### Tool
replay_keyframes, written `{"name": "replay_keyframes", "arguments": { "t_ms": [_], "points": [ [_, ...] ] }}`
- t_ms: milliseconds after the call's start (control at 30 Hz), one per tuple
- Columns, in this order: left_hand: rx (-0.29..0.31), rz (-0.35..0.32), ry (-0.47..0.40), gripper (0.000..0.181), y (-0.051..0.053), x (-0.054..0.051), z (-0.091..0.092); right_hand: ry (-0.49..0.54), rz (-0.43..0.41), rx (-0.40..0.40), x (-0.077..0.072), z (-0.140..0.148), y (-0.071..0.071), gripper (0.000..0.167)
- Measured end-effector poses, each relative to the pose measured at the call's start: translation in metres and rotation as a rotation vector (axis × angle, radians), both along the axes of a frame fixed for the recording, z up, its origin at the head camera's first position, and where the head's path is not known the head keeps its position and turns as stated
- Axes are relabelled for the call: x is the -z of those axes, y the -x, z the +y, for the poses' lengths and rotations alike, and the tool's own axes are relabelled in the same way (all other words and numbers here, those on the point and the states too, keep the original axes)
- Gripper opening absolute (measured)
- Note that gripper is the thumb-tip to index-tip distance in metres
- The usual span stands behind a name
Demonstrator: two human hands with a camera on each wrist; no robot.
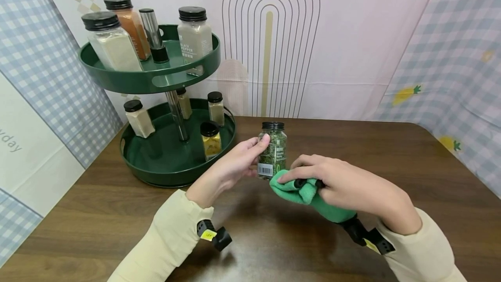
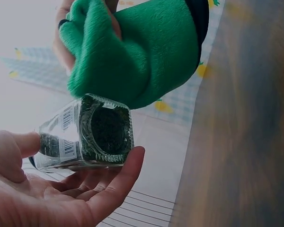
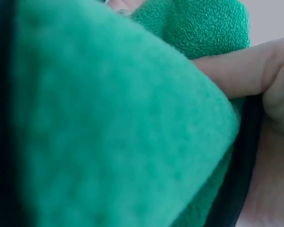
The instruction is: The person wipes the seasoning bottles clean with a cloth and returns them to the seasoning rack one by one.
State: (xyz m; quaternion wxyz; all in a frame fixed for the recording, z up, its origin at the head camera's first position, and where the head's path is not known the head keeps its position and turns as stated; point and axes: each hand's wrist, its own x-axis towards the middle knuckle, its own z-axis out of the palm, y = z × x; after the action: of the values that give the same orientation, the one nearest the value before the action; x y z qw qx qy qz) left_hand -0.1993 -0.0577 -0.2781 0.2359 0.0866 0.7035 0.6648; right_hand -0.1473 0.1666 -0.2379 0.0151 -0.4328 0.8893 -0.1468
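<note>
A clear glass jar of dried green herbs point(image 1: 273, 149) with a black lid is held by my left hand point(image 1: 244, 158), thumb on one side and fingers behind and below. In the left wrist view the jar's base point(image 2: 108, 130) and barcode face the camera. My right hand point(image 1: 332, 177) grips a bunched green cloth point(image 1: 295, 191) with dark edging, its folded end against the lower right of the jar. The cloth point(image 3: 118, 118) fills most of the right wrist view, hiding most of the fingers there.
At the left stands a two-tier green turntable rack point(image 1: 150, 82). Its upper tier bears a black pepper jar point(image 1: 195, 38), other large jars and a steel cylinder point(image 1: 151, 29). Several small jars, one with yellow contents point(image 1: 212, 143), stand on the lower tier. A patterned cloth backdrop point(image 1: 344, 47) hangs behind the wooden table point(image 1: 348, 140).
</note>
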Motion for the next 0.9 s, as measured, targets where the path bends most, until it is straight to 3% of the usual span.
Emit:
{"name": "replay_keyframes", "arguments": {
  "t_ms": [167, 333, 467, 667, 900],
  "points": [
    [0.003, -0.023, -0.075, 0.053, 0.0, 0.0, -0.001, 0.066, 0.092, 0.025, -0.004, 0.002, 0.0, 0.075],
    [0.066, -0.057, -0.207, 0.056, 0.0, -0.001, -0.002, 0.242, 0.267, 0.139, -0.006, 0.003, 0.002, 0.075],
    [0.114, -0.081, -0.251, 0.057, -0.002, -0.002, -0.002, 0.369, 0.367, 0.215, -0.004, 0.0, 0.004, 0.074],
    [0.166, -0.045, -0.218, 0.05, -0.004, -0.004, -0.002, 0.381, 0.364, 0.264, 0.0, -0.006, 0.005, 0.074],
    [0.164, -0.022, -0.172, 0.049, -0.004, -0.004, -0.002, 0.34, 0.333, 0.267, 0.002, -0.006, 0.007, 0.075]
  ]
}}
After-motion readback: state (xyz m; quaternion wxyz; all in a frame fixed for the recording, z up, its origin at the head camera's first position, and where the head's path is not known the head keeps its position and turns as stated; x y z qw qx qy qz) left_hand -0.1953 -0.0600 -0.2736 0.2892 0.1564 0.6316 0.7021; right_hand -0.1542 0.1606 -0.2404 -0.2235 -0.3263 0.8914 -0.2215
